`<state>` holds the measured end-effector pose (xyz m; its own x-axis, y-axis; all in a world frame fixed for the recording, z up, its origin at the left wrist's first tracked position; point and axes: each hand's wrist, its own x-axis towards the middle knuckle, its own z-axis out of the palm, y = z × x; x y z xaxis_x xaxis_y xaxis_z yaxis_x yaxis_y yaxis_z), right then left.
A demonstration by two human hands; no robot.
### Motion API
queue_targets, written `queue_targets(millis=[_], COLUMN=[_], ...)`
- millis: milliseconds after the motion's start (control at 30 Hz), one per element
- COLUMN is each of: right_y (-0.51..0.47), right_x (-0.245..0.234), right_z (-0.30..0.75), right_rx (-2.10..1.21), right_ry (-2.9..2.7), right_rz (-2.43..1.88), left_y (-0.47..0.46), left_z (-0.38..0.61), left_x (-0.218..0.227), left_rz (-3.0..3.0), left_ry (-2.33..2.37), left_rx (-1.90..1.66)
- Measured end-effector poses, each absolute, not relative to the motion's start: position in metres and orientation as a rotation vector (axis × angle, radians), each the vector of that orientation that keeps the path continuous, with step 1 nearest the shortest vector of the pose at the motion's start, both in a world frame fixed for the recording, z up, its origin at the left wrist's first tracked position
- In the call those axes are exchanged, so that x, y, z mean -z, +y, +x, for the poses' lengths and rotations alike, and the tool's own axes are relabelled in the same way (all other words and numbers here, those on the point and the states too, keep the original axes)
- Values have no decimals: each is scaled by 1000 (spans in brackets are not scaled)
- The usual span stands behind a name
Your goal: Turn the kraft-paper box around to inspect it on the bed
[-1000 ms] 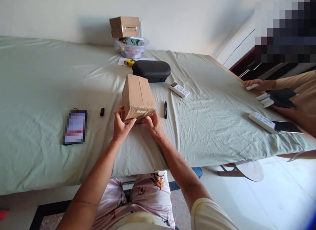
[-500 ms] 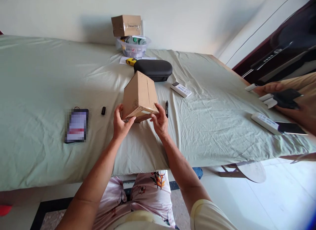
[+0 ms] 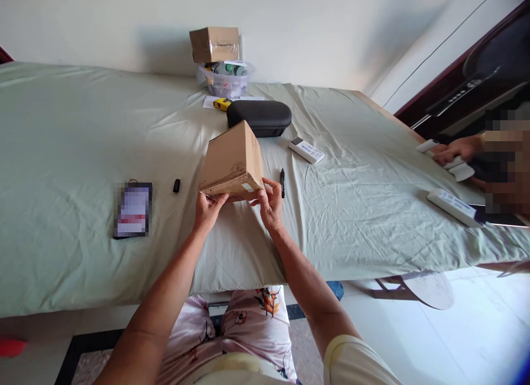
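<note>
Between my two hands is a brown cardboard box (image 3: 227,156), tilted, with stamped marks and a small pale label near its lower corner. My left hand (image 3: 209,209) grips its lower left edge, the thumb along the near side. At the lower right corner my right hand (image 3: 270,203) is closed on the box, some fingers hidden behind it. Just right of that hand lies a black marker (image 3: 282,183). A small black cap-like piece (image 3: 176,185) lies to the left of the box, and farther left is a phone-like device (image 3: 133,210), blurred out.
Behind the box sit a black hard case (image 3: 259,118), a yellow tape measure (image 3: 222,103) and a clear plastic basin (image 3: 227,81) topped by another cardboard box (image 3: 214,44). White-labelled packs (image 3: 306,150) lie to the right. Another person's hand (image 3: 466,149) is at the far right edge.
The box has turned in my hands, so its broad left face now shows more and its right face less. At the right, the other person's hand has shifted.
</note>
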<state>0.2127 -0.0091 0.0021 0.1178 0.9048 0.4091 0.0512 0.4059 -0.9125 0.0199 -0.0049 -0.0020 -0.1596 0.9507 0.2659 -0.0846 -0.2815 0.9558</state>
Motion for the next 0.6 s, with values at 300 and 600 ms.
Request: queue_targets(millis=[300, 600], right_y=[-13, -15], right_x=[-8, -9], right_z=[214, 210], right_rx=[-903, -905], right_ry=[-1360, -1323], right_rz=[-927, -945], left_y=[0, 0], left_z=[18, 15], left_x=[10, 13], left_rz=[1228, 1251], left_ry=[1148, 1188], left_rx=[-1619, -1613])
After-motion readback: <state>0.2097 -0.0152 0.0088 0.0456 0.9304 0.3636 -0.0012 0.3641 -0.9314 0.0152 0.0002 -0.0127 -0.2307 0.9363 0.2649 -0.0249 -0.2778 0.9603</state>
